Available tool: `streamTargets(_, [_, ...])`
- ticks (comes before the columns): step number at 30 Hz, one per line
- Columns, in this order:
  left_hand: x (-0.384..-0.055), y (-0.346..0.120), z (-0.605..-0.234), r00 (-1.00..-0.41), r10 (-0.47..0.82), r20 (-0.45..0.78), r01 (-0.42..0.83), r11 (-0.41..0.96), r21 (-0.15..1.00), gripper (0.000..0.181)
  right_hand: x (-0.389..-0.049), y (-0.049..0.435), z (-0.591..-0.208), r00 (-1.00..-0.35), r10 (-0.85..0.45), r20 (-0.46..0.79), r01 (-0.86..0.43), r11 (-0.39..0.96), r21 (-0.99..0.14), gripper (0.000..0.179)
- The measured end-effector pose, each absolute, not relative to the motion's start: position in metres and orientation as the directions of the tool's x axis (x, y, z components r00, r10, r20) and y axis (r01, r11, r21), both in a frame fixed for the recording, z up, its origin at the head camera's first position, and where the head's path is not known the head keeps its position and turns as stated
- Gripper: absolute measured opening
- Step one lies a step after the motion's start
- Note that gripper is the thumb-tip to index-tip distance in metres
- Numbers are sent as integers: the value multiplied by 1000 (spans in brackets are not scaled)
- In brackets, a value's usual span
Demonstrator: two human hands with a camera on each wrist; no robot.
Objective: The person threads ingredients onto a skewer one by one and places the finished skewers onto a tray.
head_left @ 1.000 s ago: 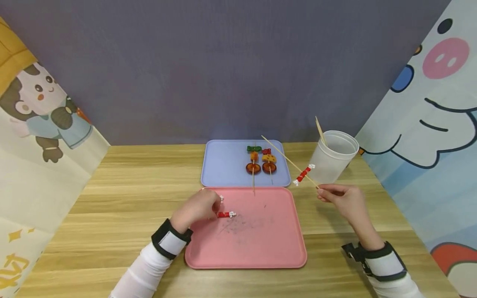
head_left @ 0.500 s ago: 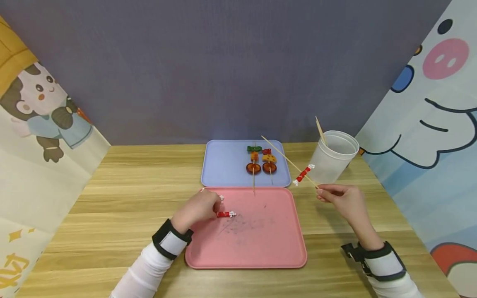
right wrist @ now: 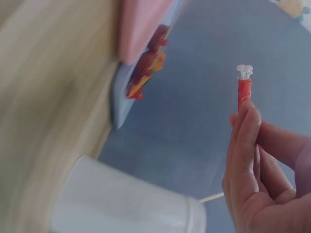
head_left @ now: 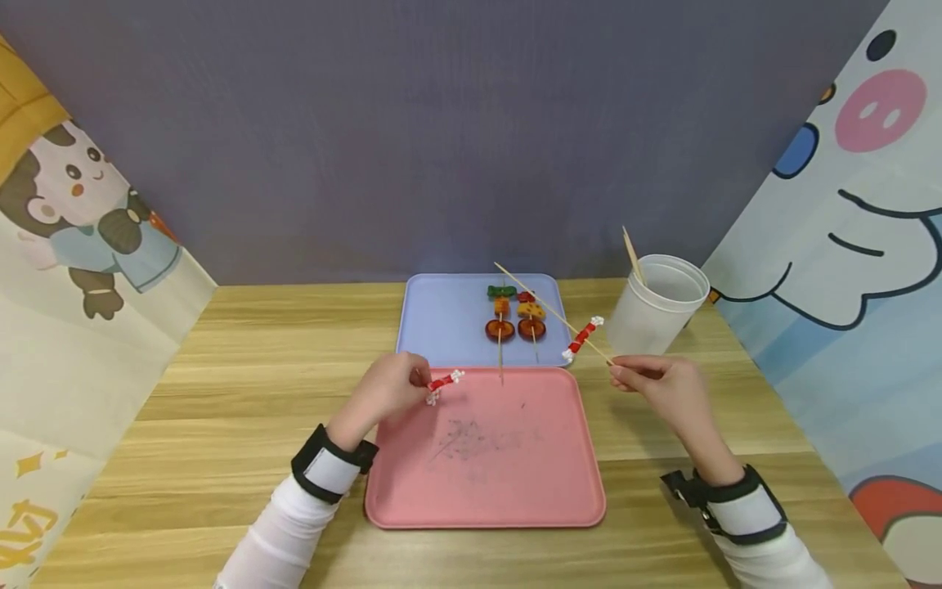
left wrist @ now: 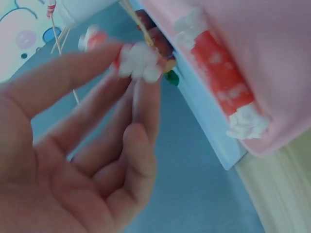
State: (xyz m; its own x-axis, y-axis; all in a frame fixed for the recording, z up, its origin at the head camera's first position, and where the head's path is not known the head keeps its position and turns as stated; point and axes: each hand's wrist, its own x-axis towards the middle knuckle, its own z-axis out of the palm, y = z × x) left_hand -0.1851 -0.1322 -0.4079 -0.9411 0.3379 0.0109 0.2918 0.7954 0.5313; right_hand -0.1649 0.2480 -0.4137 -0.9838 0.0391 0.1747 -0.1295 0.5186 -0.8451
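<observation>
My left hand pinches a red toy food piece with white knobbly ends between thumb and fingertips, over the left back part of the pink tray. In the left wrist view a second red-and-white piece lies on that tray, mostly hidden by the hand in the head view. To the right, my right hand holds a thin wooden skewer near its lower end, with the tip pointing up and left. One red-and-white piece is threaded crosswise on it, just above the fingers.
Behind the pink tray lies a blue tray with two loaded skewers, bearing brown rounds, yellow-orange pieces, and green and red tops. A white tub with wooden sticks stands at the back right. A grey wall closes off the back.
My left hand has lifted a red-and-white piece off the pink tray, moving slightly up and back. The right hand has shifted a little left with the skewer.
</observation>
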Motion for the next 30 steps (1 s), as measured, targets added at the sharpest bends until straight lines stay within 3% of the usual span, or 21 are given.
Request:
streamTargets(11, [-197,-134,-387,-971,101,215,225,683,695,9,-164,218,-395,-961,-47,273,-253,555,-793,20])
streamTargets(20, [-203,-130,-372,-928,-56,370,261,610,748,15,-158,206,-383,-942,-86,323,-320,513,-796,17])
streamTargets(30, [-208,-116,-360,-888,-154,434,310,498,810,15,-151,206,-381,-933,-92,348,-346,498,-795,13])
